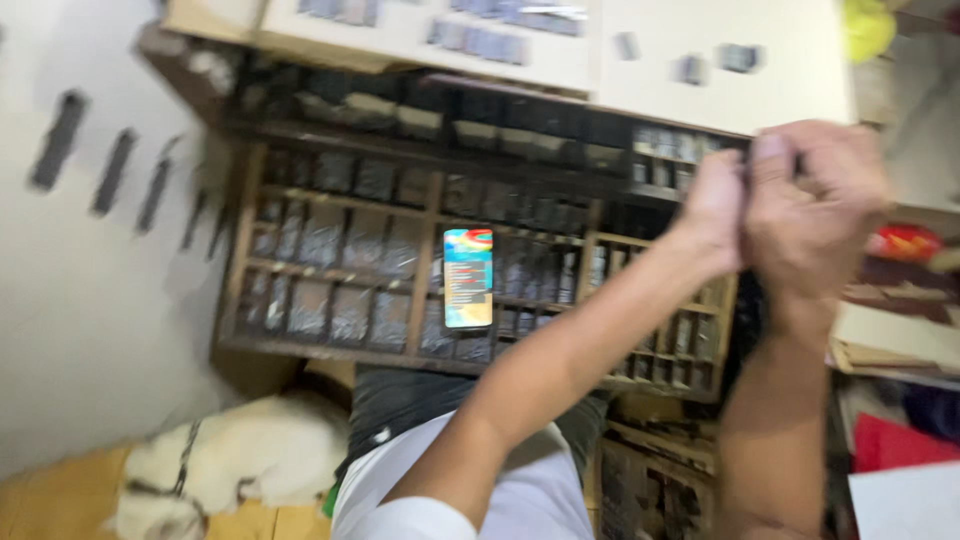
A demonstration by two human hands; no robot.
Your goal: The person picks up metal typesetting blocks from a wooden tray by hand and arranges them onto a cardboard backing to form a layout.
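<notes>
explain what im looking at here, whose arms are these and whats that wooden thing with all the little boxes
There is one picture, taken by a camera worn on a person's head and looking down, so the two bare arms are that person's own. The picture is blurred by motion.

The left hand and right hand are raised and pressed together. Something small and dark shows between them, but the blur hides what it is.

Below them lies a wooden tray split into many small compartments that hold small dark grey pieces. A phone with a lit, colourful screen lies on it. Above the tray are pale boards with more small grey pieces. At lower left a white furry animal lies on a wooden floor.
</notes>
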